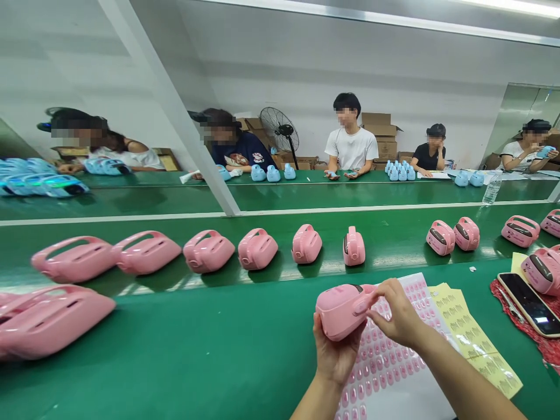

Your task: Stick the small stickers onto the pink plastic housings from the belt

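A pink plastic case with a carry handle, like a small portable speaker, is held tilted above the green bench. My left hand cups it from below, fingers wrapped round its underside. At the handle's right end, the thumb and forefinger of my right hand are closed on it; whether a small sticker is between them I cannot make out. Beneath both hands lies a white sheet of pink oval stickers, partly covered by my forearms. A yellow label sheet sticks out from under its right side.
Several pink cases stand in a row on the green line ahead, with more at the left and right. A phone rests on red cloth. Across the line, co-workers sit among blue cases; a water bottle stands there.
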`<state>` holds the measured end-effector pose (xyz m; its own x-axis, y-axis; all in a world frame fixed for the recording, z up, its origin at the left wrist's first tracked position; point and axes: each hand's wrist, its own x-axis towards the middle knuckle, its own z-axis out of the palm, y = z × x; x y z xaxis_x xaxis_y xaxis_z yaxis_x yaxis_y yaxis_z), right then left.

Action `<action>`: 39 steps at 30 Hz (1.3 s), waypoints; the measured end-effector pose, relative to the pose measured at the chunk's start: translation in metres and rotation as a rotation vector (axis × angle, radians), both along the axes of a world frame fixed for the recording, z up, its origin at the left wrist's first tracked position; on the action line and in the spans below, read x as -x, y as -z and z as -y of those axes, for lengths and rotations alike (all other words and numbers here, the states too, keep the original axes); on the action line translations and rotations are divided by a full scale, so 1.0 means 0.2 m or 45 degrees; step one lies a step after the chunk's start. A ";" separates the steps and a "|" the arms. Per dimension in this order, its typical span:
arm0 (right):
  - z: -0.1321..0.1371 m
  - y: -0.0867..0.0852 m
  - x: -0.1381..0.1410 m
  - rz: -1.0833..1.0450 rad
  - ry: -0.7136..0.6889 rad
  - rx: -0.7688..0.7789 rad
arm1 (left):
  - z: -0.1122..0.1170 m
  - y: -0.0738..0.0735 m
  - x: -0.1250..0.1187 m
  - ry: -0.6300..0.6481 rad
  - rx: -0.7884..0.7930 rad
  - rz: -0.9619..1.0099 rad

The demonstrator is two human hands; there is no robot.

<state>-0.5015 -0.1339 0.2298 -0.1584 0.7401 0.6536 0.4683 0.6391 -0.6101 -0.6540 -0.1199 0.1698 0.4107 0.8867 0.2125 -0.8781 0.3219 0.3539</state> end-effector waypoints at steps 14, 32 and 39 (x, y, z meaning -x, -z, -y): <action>0.01 0.00 0.02 0.238 0.035 -0.284 | 0.04 -0.01 -0.06 -0.015 0.059 0.230; 0.01 0.01 0.03 0.251 -0.007 -0.128 | 0.04 -0.01 -0.04 -0.078 0.294 0.082; 0.01 0.02 0.03 0.026 -0.011 0.119 | 0.04 -0.01 -0.03 0.021 0.137 0.060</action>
<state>-0.5082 -0.1351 0.2266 -0.1780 0.7960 0.5785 0.4760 0.5842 -0.6574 -0.6483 -0.1282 0.1726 0.4170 0.8987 0.1355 -0.8873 0.3702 0.2750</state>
